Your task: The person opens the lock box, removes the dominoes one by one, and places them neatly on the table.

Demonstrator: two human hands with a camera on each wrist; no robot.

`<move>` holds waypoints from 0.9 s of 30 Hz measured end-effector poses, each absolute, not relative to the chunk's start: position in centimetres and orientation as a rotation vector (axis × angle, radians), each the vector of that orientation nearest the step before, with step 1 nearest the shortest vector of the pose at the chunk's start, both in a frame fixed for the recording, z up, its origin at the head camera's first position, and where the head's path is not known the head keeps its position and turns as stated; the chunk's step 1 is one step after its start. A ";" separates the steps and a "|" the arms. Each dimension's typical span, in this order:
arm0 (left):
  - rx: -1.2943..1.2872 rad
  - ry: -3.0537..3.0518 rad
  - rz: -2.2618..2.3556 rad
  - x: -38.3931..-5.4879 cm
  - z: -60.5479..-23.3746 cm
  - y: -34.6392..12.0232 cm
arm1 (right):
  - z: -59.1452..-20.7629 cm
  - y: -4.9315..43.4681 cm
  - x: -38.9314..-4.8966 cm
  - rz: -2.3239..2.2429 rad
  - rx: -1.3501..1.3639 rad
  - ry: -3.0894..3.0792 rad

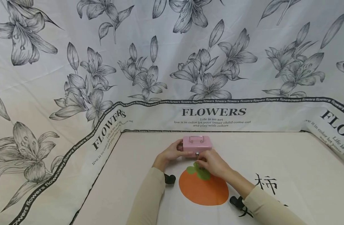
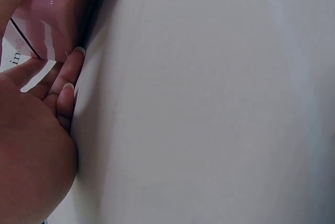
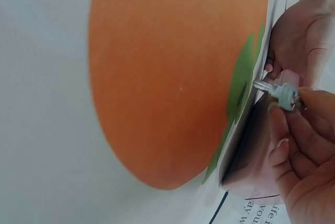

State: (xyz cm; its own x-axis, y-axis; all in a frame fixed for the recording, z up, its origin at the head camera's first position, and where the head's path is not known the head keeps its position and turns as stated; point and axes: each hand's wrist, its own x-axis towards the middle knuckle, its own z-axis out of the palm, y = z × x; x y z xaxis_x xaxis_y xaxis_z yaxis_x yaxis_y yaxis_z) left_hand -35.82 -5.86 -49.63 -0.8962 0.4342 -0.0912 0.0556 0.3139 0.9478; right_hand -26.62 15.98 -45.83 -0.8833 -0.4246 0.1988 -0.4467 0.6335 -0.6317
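Note:
A pink cash box with a wire handle on its lid rests on the far part of the white table, its round lock facing me. My left hand grips the box's left end, thumb along the front and fingers round the side. In the left wrist view, the fingertips of the left hand lie low against the box's corner. My right hand is at the front of the box and pinches a small key at the lock. A second key hangs beside it in the right wrist view.
An orange persimmon print with green leaves lies in front of the box. Black printed characters are at the right. A flower-patterned cloth stands as a wall behind and at both sides. Black wrist devices sit by the sleeves.

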 end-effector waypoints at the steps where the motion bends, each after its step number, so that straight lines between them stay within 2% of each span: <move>1: 0.438 2.258 1.605 -35.8 -49.6 -5.9 | -45.9 16.0 -26.7 1.094 0.745 -2.809; 17: 0.466 2.289 1.578 -35.7 -49.0 -5.9 | -45.6 15.7 -27.2 1.019 0.717 -2.806; 27: 0.446 2.281 1.596 -35.7 -49.3 -5.8 | -45.6 15.8 -27.1 1.034 0.605 -2.820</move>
